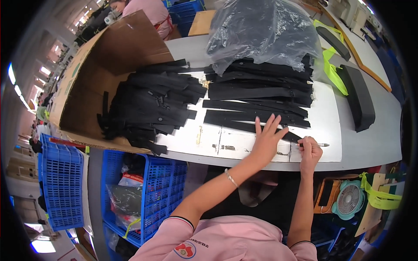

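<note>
Pinning black strip (261, 127) flat on white board (322, 130): left hand (266, 141) spread wide, fingers on strip. Right hand (310, 150), just right of strip, closed on pen (321, 145). Best keep palm pressure steady, mark close beside fingertips.

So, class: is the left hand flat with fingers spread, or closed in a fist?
Flat and spread. The left hand lies palm down with fingers fanned across a black strip on the white board; the right hand pinches a pen.

Black strips (257, 117), white tabletop (324, 126), blue crates (61, 182), brown cardboard box (126, 48), pink sleeves (226, 241), neon-yellow straps (333, 71)
</note>
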Demonstrator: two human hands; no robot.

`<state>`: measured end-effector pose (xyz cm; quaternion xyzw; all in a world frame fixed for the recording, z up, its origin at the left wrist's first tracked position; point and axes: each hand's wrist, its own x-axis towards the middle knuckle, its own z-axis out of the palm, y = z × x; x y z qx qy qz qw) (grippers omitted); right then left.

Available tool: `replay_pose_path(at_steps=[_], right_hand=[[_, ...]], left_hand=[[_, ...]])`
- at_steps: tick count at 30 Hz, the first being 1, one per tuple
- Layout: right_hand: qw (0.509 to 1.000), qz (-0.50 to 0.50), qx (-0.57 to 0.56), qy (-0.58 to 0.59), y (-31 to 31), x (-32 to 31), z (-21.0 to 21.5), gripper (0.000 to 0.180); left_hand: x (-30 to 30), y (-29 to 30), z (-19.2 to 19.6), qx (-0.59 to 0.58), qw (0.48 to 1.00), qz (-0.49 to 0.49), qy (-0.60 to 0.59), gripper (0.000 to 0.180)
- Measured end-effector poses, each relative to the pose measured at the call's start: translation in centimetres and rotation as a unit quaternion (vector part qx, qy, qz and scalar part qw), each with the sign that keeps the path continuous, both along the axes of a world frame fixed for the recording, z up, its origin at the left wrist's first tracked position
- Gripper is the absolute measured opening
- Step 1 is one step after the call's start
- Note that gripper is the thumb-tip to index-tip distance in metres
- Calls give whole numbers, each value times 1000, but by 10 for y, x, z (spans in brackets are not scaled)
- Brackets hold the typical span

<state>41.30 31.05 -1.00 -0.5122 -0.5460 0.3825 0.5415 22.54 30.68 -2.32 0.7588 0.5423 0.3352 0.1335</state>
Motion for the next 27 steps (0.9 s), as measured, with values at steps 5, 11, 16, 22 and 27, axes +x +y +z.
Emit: replay_pose_path(at_steps=[5, 11, 16, 22, 27], right_hand=[[998, -29, -41, 24, 1, -8, 1, 28], [999, 8, -22, 25, 3, -5, 2, 21], [999, 35, -24, 16, 6, -8, 7, 23], [998, 48, -34, 0, 6, -11, 5, 26], [998, 42, -40, -4, 4, -13, 7, 25]], left_hand=[[-27, 27, 7, -6, 996, -13, -93, 41], [-142, -26, 18, 60, 995, 84, -8, 64], [-254, -63, 33, 30, 943, 252, 217, 60], [-293, -66, 44, 8, 946, 265, 187, 25], [-302, -62, 35, 36, 940, 302, 153, 27]])
